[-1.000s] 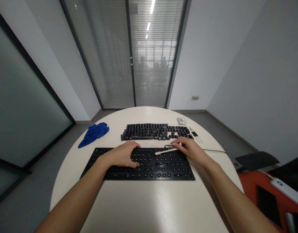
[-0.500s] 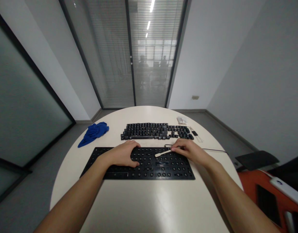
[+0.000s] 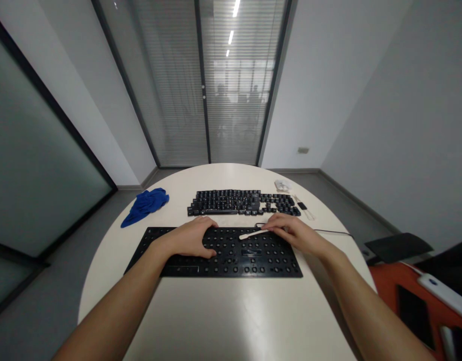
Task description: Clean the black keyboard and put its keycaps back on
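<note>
We find the keyboard base [image 3: 231,272] flat on the counter [image 3: 212,316], beneath both hands. Key removal looks complete: no caps on any part we can see, and the loose keys [image 3: 227,202] lie in rows just beyond, a few gaps toward the right. Left hand [image 3: 193,237] rests across the base, thumb and fingers spread. Right hand [image 3: 292,231] pinches a pale stick [image 3: 252,234], broad tip at the base; contact we cannot confirm. We judge the stick work underway; how much surface is covered, we cannot tell. No keys refitted. Blue cloth [image 3: 146,205] lies well apart, unheld.
</note>
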Tool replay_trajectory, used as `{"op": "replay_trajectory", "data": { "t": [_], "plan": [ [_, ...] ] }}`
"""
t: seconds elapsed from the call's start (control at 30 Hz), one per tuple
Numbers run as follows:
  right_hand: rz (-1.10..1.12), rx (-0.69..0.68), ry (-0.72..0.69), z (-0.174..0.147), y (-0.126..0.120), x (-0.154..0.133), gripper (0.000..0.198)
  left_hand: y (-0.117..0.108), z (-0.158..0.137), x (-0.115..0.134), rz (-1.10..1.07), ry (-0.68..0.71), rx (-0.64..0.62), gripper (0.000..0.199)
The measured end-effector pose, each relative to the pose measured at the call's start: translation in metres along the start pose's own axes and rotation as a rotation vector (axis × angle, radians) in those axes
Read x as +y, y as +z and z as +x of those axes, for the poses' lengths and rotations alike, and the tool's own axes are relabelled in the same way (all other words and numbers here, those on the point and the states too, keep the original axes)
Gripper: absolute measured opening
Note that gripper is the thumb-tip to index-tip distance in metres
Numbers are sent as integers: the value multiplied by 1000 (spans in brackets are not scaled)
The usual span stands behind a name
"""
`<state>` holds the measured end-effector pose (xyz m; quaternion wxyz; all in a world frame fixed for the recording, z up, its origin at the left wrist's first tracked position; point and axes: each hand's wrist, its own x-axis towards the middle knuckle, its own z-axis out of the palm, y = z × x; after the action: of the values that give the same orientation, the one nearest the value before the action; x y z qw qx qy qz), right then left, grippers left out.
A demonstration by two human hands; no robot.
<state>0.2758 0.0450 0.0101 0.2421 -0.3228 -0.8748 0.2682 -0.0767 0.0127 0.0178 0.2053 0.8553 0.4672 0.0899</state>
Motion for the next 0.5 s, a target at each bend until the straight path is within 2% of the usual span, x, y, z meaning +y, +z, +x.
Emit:
{"op": "replay_trajectory", "data": {
  "t": [0.5],
  "plan": [
    [30,-21,56,-3,4,0,26,0,0,1,8,-11,-5,69]
  ]
}}
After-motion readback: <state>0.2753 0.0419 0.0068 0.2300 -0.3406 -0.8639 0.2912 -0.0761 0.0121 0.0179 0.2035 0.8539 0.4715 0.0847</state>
